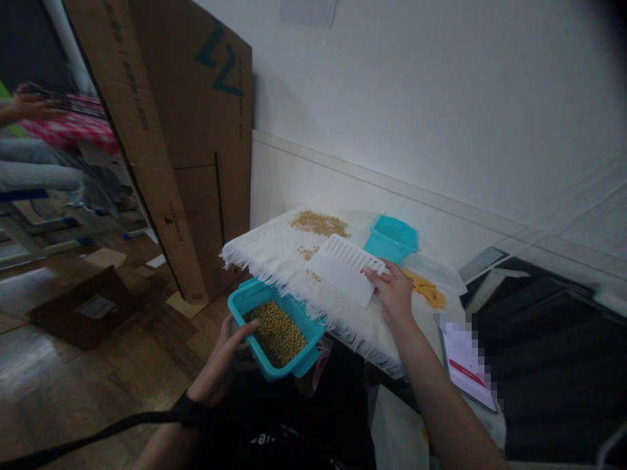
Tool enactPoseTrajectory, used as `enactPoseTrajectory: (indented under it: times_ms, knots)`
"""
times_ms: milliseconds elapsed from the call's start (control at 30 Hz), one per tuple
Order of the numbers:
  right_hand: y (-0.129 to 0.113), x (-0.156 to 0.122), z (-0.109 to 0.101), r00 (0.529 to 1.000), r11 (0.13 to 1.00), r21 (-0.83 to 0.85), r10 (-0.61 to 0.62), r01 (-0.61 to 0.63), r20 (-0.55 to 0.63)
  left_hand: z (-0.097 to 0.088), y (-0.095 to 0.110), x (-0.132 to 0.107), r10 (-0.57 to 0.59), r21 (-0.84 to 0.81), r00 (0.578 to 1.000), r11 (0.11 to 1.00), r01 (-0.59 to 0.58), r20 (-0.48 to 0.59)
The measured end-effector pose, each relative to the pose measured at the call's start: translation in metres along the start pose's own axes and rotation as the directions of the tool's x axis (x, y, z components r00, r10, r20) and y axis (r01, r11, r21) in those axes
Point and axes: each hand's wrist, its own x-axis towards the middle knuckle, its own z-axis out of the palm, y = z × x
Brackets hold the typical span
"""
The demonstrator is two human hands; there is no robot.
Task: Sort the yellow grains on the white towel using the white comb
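My left hand (230, 352) grips the near-left rim of a teal plastic container (313, 324), thumb over the edge. Inside lie many small yellowish beans (278, 329). The container is held just below the front edge of the table, against the fringe of the white tablecloth (264, 251). My right hand (392, 287) pinches the right end of a flat white plastic scoop (343, 277) with a row of slots, held low over the cloth. Loose beans (321, 224) form a spread pile behind the scoop, with a few scattered ones (308, 252) beside its left edge.
A second teal container (392, 238) stands at the table's back, near a clear plastic lid (435, 271) and a yellow cloth (426, 289). A tablet-like device (467, 365) lies at right. A tall cardboard box (196, 150) rises at left; another person's hand (36, 108) shows beyond it.
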Motion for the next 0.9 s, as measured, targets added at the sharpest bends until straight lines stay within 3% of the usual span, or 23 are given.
enactPoseTrajectory:
  times_ms: [233,433,633,900]
  knots:
    - [-0.002,0.002,0.002,0.999,1.000,-0.020,0.015,-0.014,0.042,0.002,0.003,-0.005,0.006,0.002,1.000,1.000,-0.006,0.021]
    - [-0.004,0.002,0.003,1.000,1.000,0.007,0.007,-0.007,0.011,0.005,0.006,-0.012,0.014,0.009,1.000,1.000,-0.015,0.028]
    - [-0.003,0.001,0.007,0.997,0.999,-0.020,0.040,-0.039,0.060,0.008,0.009,-0.017,0.042,0.027,0.997,0.999,-0.044,0.068]
    - [-0.009,-0.010,0.014,0.993,0.999,-0.022,0.046,-0.044,0.112,0.007,0.011,-0.015,0.031,0.004,0.999,0.999,-0.032,0.043]
